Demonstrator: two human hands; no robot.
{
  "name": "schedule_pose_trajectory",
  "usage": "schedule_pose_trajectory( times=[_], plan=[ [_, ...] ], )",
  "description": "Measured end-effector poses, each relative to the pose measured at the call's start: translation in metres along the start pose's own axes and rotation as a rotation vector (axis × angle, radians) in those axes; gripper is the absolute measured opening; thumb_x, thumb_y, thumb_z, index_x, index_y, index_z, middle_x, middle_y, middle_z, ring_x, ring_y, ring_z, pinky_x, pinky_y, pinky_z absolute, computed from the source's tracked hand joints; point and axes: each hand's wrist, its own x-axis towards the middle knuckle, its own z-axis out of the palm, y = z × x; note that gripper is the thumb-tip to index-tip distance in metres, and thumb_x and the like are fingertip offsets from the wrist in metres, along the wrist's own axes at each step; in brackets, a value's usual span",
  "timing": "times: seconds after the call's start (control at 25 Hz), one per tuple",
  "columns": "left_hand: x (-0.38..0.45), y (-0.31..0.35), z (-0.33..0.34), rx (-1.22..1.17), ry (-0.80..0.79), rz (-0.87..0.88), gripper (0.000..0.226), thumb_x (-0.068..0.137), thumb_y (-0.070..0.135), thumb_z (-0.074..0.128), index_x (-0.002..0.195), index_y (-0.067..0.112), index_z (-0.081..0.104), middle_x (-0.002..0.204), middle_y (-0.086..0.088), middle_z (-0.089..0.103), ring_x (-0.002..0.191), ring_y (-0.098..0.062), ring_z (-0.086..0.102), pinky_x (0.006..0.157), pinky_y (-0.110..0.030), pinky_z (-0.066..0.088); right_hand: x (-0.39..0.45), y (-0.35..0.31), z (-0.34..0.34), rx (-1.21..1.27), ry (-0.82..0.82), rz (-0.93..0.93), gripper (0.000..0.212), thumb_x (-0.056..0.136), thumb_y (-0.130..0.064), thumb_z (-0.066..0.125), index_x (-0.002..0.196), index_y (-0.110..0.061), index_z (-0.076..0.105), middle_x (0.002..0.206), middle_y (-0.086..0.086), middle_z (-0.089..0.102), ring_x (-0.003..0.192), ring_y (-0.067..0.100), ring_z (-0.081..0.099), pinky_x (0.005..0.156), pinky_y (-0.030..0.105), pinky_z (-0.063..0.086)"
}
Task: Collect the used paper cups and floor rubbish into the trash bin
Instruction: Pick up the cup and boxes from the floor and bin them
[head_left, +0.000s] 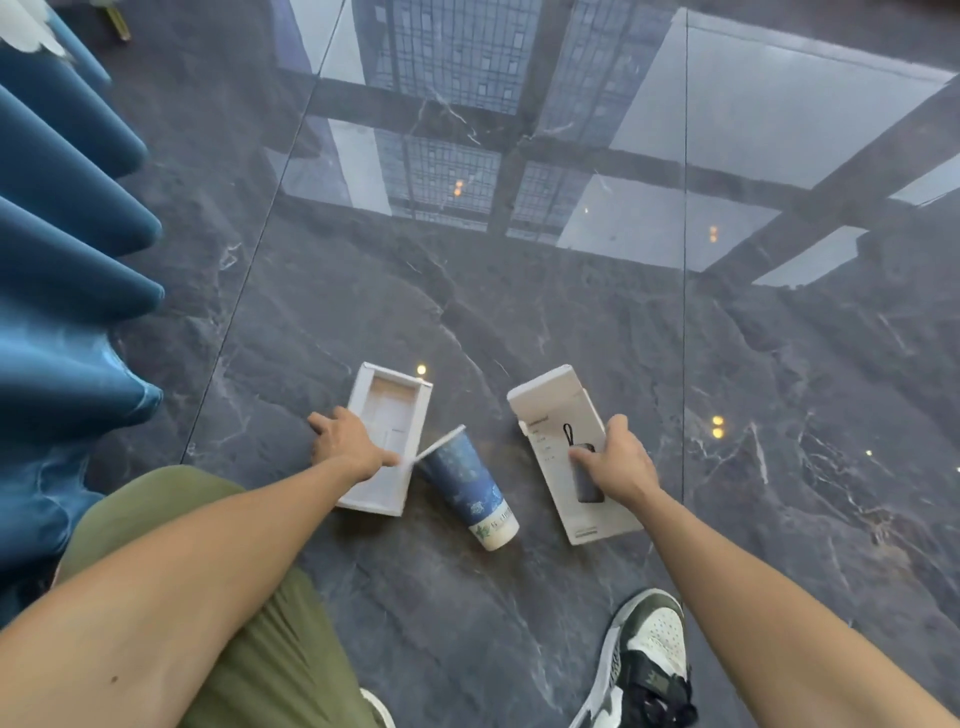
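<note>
Sneaker (649, 660) nearest; hands grip tray (387, 415) and box (550, 410), cup (475, 486) lying between.

floor (467, 312): glossy dark marble
cup (470, 486): smooth printed paper
boxes (387, 441): matt white card
curtain (62, 234): blue velvet

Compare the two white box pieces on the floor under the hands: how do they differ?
The left box piece lies open side up, an empty tray with a recessed insert; the right box piece lies closed side up, printed with a dark product picture. The left hand rests on the tray; the right hand lies on the printed lid. The tray touches the tipped paper cup; the lid lies apart from it. Both are white, oblong cardboard.
</note>
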Motion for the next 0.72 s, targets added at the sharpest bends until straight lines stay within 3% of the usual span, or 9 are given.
schedule_pose_trajectory(
  times=[0.12, 0.2, 0.28, 0.4, 0.48, 0.56, 0.64, 0.72],
  plan=[
    [-0.002, -0.003, -0.012, -0.15, 0.04, 0.111, 0.039, 0.088, 0.026, 0.074, 0.118, 0.008, 0.055, 0.131, -0.021, 0.051, 0.107, -0.041, 0.061, 0.086, -0.043, 0.049, -0.002, -0.031, -0.028, 0.334, 0.126, 0.022, 0.041, 0.097, -0.042, 0.063, 0.109, -0.01, 0.041, 0.112, 0.01, 0.063, 0.089, 0.028, 0.06, 0.069, 0.04, 0.045],
    [-0.003, -0.002, -0.027, -0.288, 0.07, 0.176, 0.033, 0.087, 0.031, 0.074, 0.104, 0.013, 0.053, 0.119, -0.015, 0.062, 0.107, -0.038, 0.059, 0.085, -0.042, 0.048, -0.004, -0.058, -0.045, 0.573, 0.154, 0.017, 0.042, 0.098, -0.042, 0.064, 0.115, -0.008, 0.047, 0.113, 0.007, 0.062, 0.084, 0.018, 0.058, 0.061, 0.034, 0.042],
    [-0.01, 0.002, -0.041, -0.477, 0.063, 0.176, 0.038, 0.088, 0.036, 0.077, 0.105, 0.013, 0.053, 0.112, -0.01, 0.064, 0.1, -0.032, 0.058, 0.083, -0.04, 0.049, -0.002, -0.088, -0.05, 0.747, 0.147, -0.014, 0.044, 0.095, -0.042, 0.069, 0.115, -0.006, 0.054, 0.11, 0.006, 0.064, 0.088, 0.018, 0.061, 0.061, 0.03, 0.045],
    [-0.019, 0.012, -0.047, -0.759, -0.038, 0.2, 0.049, 0.088, 0.051, 0.076, 0.108, 0.012, 0.055, 0.105, -0.003, 0.065, 0.096, -0.027, 0.063, 0.085, -0.042, 0.055, -0.003, -0.128, -0.041, 0.848, 0.035, -0.056, 0.04, 0.091, -0.041, 0.074, 0.106, -0.006, 0.064, 0.103, 0.009, 0.072, 0.091, 0.025, 0.07, 0.075, 0.046, 0.059],
    [-0.023, 0.019, -0.044, -0.906, -0.164, 0.232, 0.061, 0.082, 0.069, 0.07, 0.103, 0.014, 0.057, 0.097, -0.003, 0.067, 0.09, -0.024, 0.067, 0.078, -0.041, 0.058, -0.011, -0.144, -0.025, 0.799, -0.036, -0.088, 0.04, 0.091, -0.043, 0.074, 0.105, -0.006, 0.067, 0.103, 0.01, 0.075, 0.089, 0.024, 0.072, 0.082, 0.05, 0.062],
    [-0.027, 0.024, -0.039, -1.01, -0.334, 0.27, 0.082, 0.069, 0.079, 0.073, 0.112, 0.01, 0.06, 0.104, -0.007, 0.073, 0.092, -0.023, 0.072, 0.075, -0.037, 0.059, -0.019, -0.149, -0.006, 0.646, -0.047, -0.161, 0.042, 0.088, -0.05, 0.072, 0.1, -0.01, 0.072, 0.097, 0.005, 0.077, 0.087, 0.021, 0.073, 0.08, 0.047, 0.062],
    [-0.028, 0.024, -0.03, -1.079, -0.434, 0.273, 0.096, 0.058, 0.067, 0.09, 0.128, 0.008, 0.06, 0.118, -0.01, 0.076, 0.102, -0.026, 0.077, 0.083, -0.04, 0.063, -0.024, -0.144, 0.008, 0.49, -0.063, -0.245, 0.049, 0.086, -0.062, 0.064, 0.091, -0.016, 0.076, 0.088, -0.003, 0.078, 0.084, 0.019, 0.074, 0.078, 0.045, 0.061],
    [-0.023, 0.023, -0.024, -1.099, -0.472, 0.26, 0.091, 0.059, 0.048, 0.097, 0.133, 0.008, 0.061, 0.118, -0.011, 0.078, 0.103, -0.028, 0.077, 0.087, -0.044, 0.064, -0.024, -0.13, 0.008, 0.359, -0.018, -0.286, 0.056, 0.09, -0.069, 0.048, 0.072, -0.021, 0.07, 0.075, -0.005, 0.071, 0.077, 0.022, 0.067, 0.074, 0.042, 0.054]
  ],
)
